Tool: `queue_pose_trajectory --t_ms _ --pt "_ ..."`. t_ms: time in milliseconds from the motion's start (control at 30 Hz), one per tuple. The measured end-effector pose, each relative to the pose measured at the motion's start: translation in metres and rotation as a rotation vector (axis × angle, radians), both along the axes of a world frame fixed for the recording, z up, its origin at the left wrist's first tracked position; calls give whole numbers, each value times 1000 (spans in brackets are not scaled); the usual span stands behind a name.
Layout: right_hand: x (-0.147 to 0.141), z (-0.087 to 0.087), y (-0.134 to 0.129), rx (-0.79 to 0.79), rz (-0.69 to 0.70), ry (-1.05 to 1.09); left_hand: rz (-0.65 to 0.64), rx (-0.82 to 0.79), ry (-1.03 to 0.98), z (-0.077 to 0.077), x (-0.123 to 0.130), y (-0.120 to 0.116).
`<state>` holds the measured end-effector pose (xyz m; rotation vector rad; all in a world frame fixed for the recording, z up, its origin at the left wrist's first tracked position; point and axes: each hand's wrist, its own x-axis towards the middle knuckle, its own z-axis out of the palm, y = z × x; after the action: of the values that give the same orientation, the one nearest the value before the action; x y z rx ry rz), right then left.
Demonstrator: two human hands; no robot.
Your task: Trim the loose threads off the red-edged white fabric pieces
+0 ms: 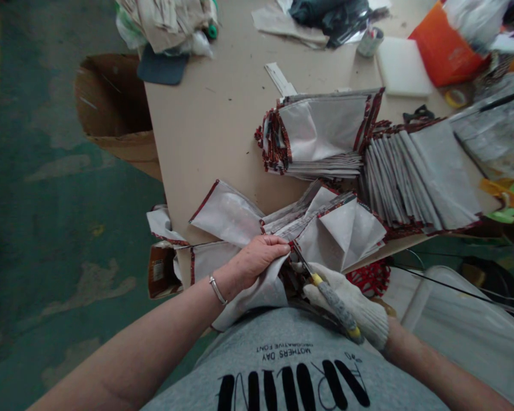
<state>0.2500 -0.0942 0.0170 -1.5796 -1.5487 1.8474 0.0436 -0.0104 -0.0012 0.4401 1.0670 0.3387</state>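
The left hand [255, 262], bare, is closed in a firm pinch, thumb against forefinger, on the red-trimmed edge of a pale fabric panel [269, 294]. The panel drapes from those fingertips down towards the lap, just in front of the grey T-shirt [257, 348]. The right hand [357, 299], in a white knitted glove [374, 322], is curled around the wrapped handle of a pair of scissors [334, 299]. Their narrow blades point up and left, ending right beside the left fingertips at the red trim [291, 244]; how far apart the blades stand cannot be told.

The step in hand looks like snipping at the trimmed corner. A clean cut there would call for the left pinch to keep the edge taut and steady, the blade tips to meet only the bit to be cut, and the bare fingertips to stay out of their path. The slack cloth under the left hand could fold into the blades.

Just ahead of both hands, a loose bundle of similar panels [300, 214] lies fanned on the table [201, 125]. Farther ahead is a thicker stack [325, 128], and ahead and right of the gloved hand, a leaning row of panels [402, 177].
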Motion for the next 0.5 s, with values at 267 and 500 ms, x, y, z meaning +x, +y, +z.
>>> queue_pose_trajectory --t_ms 267,500 --pt "-4 -1 2 -27 -13 2 -15 7 25 0 -1 -1" --pt "-1 9 2 -63 -118 53 -55 70 -10 6 -7 1"
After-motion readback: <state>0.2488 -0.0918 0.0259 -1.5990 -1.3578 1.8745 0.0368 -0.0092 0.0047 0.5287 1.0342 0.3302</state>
